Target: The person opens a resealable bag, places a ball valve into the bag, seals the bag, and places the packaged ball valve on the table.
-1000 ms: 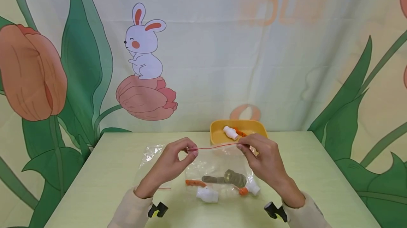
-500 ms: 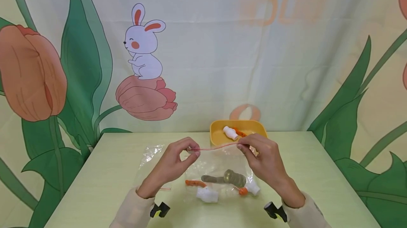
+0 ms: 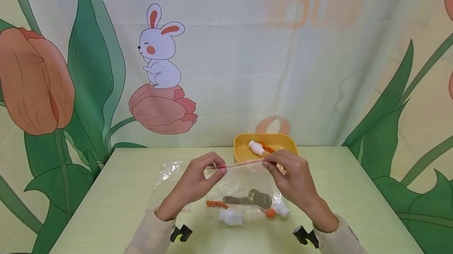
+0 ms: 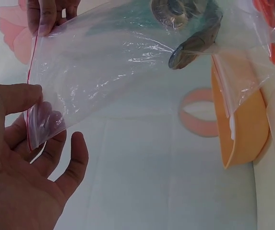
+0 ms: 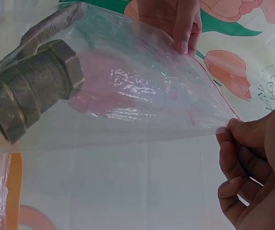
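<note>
While a clear zip bag hangs over the table from both hands, a metal valve with a dark handle sits low inside it. Along its top runs a red strip, slightly bowed. The left hand pinches this edge between thumb and fingers, a little in from the end; the right hand grips the opposite corner between thumb and forefinger.

The step in hand looks like pressing the seal together — how much is joined cannot be told. The next move seems to call for a firm pinch run along the strip toward the right hand, with the edge kept taut, since the valve's weight could tug a loose stretch apart.

Near the bag's lower end are a white piece and an orange handle. Beyond, a yellow box holds similar parts — partly hidden by the right hand. Leftward lies a flat bag.
</note>
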Demonstrator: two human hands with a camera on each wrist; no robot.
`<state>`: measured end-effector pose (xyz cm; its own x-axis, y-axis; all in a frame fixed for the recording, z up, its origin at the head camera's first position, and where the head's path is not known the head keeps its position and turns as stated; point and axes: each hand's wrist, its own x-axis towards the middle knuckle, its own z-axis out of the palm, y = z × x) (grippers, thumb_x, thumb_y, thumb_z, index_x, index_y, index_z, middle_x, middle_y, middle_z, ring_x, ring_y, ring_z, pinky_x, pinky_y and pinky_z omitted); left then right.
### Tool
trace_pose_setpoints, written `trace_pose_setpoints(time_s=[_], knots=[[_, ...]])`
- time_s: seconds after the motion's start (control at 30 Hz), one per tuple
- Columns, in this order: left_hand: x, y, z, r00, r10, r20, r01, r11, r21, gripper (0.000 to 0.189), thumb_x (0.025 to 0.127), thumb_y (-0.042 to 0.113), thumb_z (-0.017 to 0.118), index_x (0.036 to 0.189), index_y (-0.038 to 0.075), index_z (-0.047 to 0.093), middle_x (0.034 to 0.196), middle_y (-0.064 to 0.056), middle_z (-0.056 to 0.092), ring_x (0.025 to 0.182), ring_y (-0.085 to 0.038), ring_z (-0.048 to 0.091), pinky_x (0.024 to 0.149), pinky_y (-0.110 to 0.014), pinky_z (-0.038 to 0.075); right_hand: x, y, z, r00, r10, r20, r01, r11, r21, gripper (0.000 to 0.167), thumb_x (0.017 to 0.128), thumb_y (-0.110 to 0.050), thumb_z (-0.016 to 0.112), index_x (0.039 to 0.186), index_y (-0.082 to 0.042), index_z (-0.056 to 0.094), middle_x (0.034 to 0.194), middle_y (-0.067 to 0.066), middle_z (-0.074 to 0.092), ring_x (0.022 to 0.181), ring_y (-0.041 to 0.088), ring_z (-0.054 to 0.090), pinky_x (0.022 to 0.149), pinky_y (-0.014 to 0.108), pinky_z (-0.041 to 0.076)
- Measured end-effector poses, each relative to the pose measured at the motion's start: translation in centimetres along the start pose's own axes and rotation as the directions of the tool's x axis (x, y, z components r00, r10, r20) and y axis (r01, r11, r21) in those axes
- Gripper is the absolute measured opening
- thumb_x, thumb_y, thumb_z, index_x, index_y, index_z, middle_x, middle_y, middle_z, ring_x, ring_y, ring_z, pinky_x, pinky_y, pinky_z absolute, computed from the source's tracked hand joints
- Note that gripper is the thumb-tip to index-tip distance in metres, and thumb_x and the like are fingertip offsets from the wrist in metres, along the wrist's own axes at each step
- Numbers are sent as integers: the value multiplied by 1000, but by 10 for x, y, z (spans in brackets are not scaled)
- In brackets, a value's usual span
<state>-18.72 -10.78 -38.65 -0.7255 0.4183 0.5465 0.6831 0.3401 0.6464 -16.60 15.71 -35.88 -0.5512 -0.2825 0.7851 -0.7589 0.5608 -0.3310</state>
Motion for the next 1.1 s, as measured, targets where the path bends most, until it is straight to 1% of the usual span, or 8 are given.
trace_pose_setpoints(time_s=[0.13, 0.23, 0.37, 0.53, 0.67, 0.9, 1.03, 1.1], knots=[[1, 0, 1, 1000, 4, 2, -4, 1000, 8, 6, 95, 16, 64, 93, 11, 66, 85, 5, 63, 85, -8, 60, 86, -33, 56, 0, 0, 0, 1000, -2, 0, 2, 1000, -4, 12, 80, -3, 78, 88, -10, 73, 83, -1, 71, 76, 10, 64, 64, 20, 48], [1, 1, 3, 1000, -3, -3, 3, 1000, 12, 1, 93, 14, 67, 93, 15, 66, 86, 6, 64, 86, -8, 60, 84, -31, 55, 0, 0, 0, 1000, -14, -9, 14, 1000, 1, 11, 80, -3, 78, 88, -10, 73, 83, -1, 71, 75, 10, 63, 62, 21, 48], [4, 5, 5, 1000, 9, 7, -9, 1000, 13, 4, 91, 14, 69, 93, 16, 66, 88, 7, 64, 87, -8, 59, 82, -29, 53, -1, 0, -1, 1000, -12, -11, 12, 1000, 3, 12, 80, -3, 78, 88, -10, 73, 83, -1, 71, 75, 10, 64, 63, 22, 48], [7, 9, 8, 999, 37, 19, -37, 999, 22, 4, 93, 11, 66, 91, 14, 64, 86, 6, 62, 87, -8, 60, 83, -28, 54, -2, -1, 0, 1000, 1, 0, -1, 1000, 1, 7, 82, -6, 77, 87, -9, 73, 83, -1, 71, 75, 10, 64, 66, 16, 47], [8, 10, 9, 999, 24, 28, -25, 999, 33, 4, 95, 11, 64, 92, 12, 64, 85, 6, 60, 85, -7, 59, 85, -29, 56, -2, 0, 0, 1000, 0, 2, 0, 1000, 1, 7, 82, -6, 77, 87, -9, 73, 82, -1, 71, 74, 10, 63, 66, 13, 45], [7, 6, 6, 999, 20, 30, -21, 999, 35, 9, 96, 20, 64, 95, 11, 65, 89, 7, 63, 89, -8, 60, 84, -30, 55, -2, 1, -2, 1000, -6, -6, 6, 1000, -16, 11, 80, -4, 78, 87, -10, 73, 82, -1, 71, 74, 10, 63, 62, 19, 47], [3, 2, 1, 1000, -4, 12, 4, 999, 41, 0, 94, 14, 66, 94, 14, 66, 88, 9, 63, 88, -7, 60, 82, -28, 54, -2, 1, -5, 1000, -3, -8, 2, 1000, -30, 11, 80, -5, 78, 87, -10, 73, 82, -1, 71, 73, 9, 61, 62, 15, 44], [1, 1, -1, 1000, -15, 4, 15, 999, 49, 2, 93, 12, 66, 93, 14, 66, 86, 9, 63, 86, -7, 59, 81, -26, 53, -3, 1, -6, 1000, 1, -7, -1, 999, -33, 11, 80, -5, 78, 87, -10, 73, 82, -1, 71, 72, 9, 60, 63, 12, 43]])
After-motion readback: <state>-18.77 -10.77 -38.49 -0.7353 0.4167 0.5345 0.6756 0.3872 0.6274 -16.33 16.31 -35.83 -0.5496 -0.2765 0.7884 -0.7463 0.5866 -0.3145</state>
